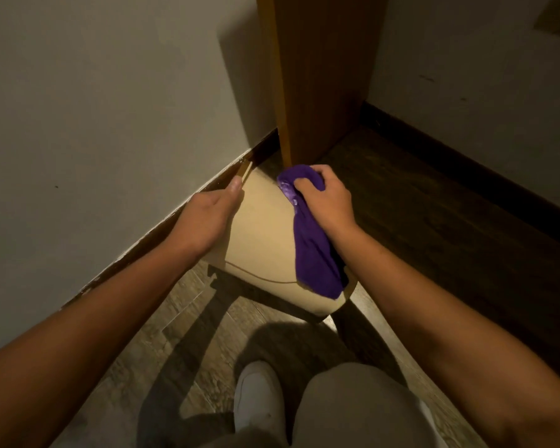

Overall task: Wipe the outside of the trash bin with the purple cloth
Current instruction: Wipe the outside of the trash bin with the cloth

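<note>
A beige trash bin [262, 240] lies tipped on its side on the wooden floor, close to the wall. My left hand [207, 218] grips its left side, thumb on top and fingers hidden behind it. My right hand [324, 198] is closed on the purple cloth [311, 240] and presses it against the bin's right side near the far end. The rest of the cloth drapes down along the bin toward me. The bin's opening is hidden.
A white wall with a dark baseboard [162, 231] runs along the left. A wooden cabinet side [320, 76] stands just beyond the bin. Dark floor [434, 221] stretches to the right. My knee and white shoe [259, 399] are at the bottom.
</note>
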Demonstrator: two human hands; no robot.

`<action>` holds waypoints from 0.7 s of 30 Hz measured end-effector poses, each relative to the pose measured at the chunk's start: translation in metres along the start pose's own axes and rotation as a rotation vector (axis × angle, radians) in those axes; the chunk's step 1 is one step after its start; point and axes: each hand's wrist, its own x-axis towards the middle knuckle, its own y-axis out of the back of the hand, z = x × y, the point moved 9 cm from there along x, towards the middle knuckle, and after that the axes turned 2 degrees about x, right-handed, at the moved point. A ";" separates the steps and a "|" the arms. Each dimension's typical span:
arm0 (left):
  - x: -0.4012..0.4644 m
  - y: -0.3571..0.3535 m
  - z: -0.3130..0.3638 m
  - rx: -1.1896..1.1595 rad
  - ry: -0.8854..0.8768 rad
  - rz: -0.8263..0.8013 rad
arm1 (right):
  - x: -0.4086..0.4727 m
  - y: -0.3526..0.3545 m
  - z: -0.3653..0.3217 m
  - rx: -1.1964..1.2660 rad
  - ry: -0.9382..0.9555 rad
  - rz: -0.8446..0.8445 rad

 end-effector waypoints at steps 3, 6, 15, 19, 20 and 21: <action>0.006 -0.005 0.003 0.000 -0.009 -0.013 | -0.017 -0.019 -0.031 0.078 0.050 -0.052; 0.017 0.005 -0.005 -0.072 0.054 0.041 | -0.048 -0.048 -0.058 -0.056 0.230 -0.134; 0.026 0.007 -0.019 -0.216 0.128 0.008 | -0.098 -0.074 -0.042 -0.411 0.625 -0.173; 0.022 0.010 -0.020 -0.100 0.106 0.100 | -0.065 -0.054 -0.045 -0.310 0.465 -0.055; 0.021 0.010 -0.017 -0.077 0.072 0.100 | -0.054 -0.050 -0.043 -0.283 0.401 -0.058; 0.020 0.009 -0.015 -0.068 0.040 0.096 | -0.044 -0.046 -0.040 -0.260 0.340 -0.069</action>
